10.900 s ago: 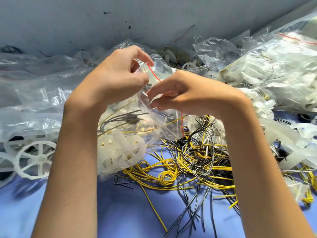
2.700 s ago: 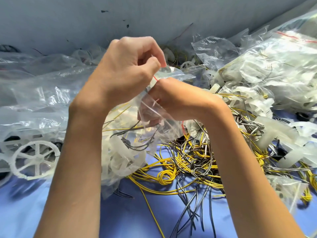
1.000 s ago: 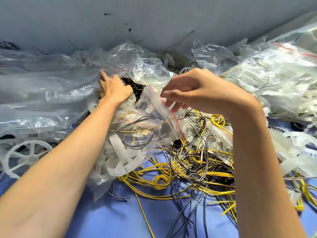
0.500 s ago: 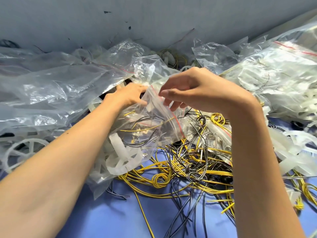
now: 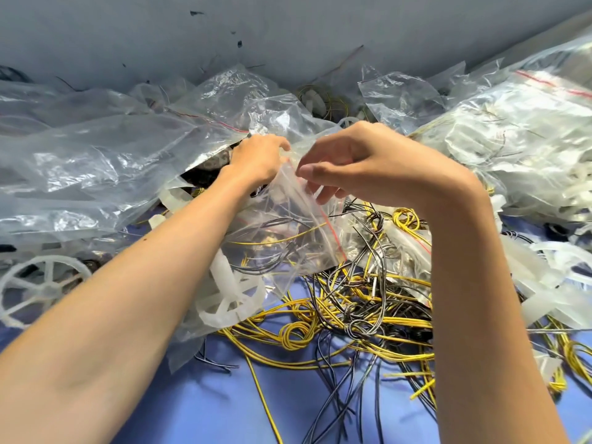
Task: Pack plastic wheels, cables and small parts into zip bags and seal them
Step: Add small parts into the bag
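Note:
A clear zip bag (image 5: 282, 232) with a red seal line lies in the middle, holding white plastic wheels (image 5: 230, 299) and yellow and black cables. My right hand (image 5: 368, 165) pinches the bag's open top edge near the red line. My left hand (image 5: 259, 158) meets that same top edge from the left, its fingers curled and seemingly holding a small pale part; its fingertips are hidden behind the plastic. A tangle of loose yellow and black cables (image 5: 358, 309) lies below the bag on the blue surface.
Large crumpled clear bags (image 5: 96, 165) pile up at the left, with a loose white wheel (image 5: 38, 286) beneath them. Filled bags of white parts (image 5: 519, 139) stack at the right. A grey wall (image 5: 288, 33) closes the back. Bare blue tabletop (image 5: 224, 405) shows at the front.
My left hand reached into the pile at the back left, then came back to the bag's mouth. My right hand kept its pinch on the bag's top edge.

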